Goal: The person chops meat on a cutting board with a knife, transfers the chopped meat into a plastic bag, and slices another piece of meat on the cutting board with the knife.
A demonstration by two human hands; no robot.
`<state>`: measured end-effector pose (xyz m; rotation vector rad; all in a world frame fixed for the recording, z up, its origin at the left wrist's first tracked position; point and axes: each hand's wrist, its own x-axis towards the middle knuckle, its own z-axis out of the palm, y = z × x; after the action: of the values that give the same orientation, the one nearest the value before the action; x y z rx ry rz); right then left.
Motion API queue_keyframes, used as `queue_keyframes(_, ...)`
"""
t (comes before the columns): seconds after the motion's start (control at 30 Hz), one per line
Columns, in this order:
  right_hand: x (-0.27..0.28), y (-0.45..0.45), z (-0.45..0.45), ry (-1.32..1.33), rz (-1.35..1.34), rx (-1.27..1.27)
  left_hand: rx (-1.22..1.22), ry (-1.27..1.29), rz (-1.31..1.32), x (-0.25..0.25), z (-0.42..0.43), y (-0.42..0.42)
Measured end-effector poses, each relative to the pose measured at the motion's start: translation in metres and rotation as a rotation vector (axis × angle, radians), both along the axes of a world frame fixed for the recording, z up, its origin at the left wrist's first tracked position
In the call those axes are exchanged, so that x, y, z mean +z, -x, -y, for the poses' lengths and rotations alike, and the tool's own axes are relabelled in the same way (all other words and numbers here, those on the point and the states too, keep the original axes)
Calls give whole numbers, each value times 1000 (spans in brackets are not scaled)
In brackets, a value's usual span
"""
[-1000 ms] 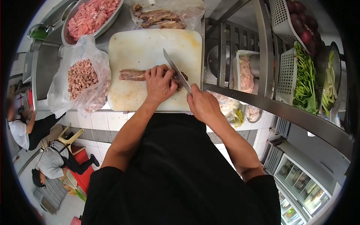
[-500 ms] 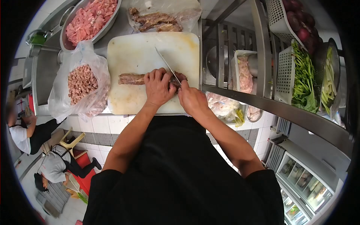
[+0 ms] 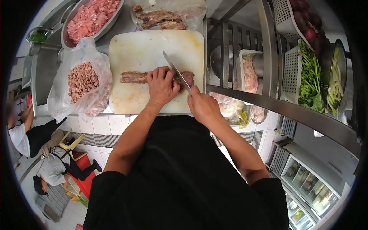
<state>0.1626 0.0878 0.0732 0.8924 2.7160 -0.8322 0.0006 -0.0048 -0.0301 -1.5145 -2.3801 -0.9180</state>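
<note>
A long piece of browned meat (image 3: 133, 77) lies across a white cutting board (image 3: 143, 50). My left hand (image 3: 162, 87) presses down on it near its right end, fingers curled over the top. In my right hand (image 3: 204, 106) is a knife (image 3: 178, 73), gripped by its handle. Its blade slants up and left over the meat, just right of my left fingers. Beyond the blade sits a cut end of meat (image 3: 188, 78) with a pinkish face. Whether the edge touches the meat I cannot tell.
Diced meat (image 3: 83, 81) fills a plastic bag at the left. Behind it stands a metal bowl (image 3: 64, 38) of sliced raw meat. More browned meat (image 3: 163, 19) lies on plastic behind the board. A metal rack (image 3: 276, 100) with vegetable baskets stands right. Two people are at far left.
My right hand has shifted slightly right and down, and more of the blade's flat side shows. The cut end right of the knife is more exposed. My left hand stays on the meat.
</note>
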Motion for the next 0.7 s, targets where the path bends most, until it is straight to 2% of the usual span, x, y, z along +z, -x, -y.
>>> queue_keyframes(0.1, 6, -1, -5, 23, 26, 8, -16, -19, -4, 2, 0, -1)
queue_keyframes(0.2, 45, -35, 1, 103, 110, 29, -6, -12, -7, 0, 0, 0)
queue_keyframes(0.33, -1, -23, 10, 100, 138, 7, -2, 9, 4, -1, -2, -1)
queue_keyframes(0.4, -32, 8, 8, 6, 21, -23, -2, 18, 14, -2, 1, -1)
queue_keyframes(0.53, -32, 23, 4, 0, -4, -44, -25, 20, 39, 13, 5, 2)
queue_keyframes(0.6, -26, 21, 5, 3, 14, -62, -68, 19, -38, 22, 16, 9)
queue_keyframes(0.7, -20, 21, -3, 6, -10, -45, -131, 50, 31, 13, 20, 18)
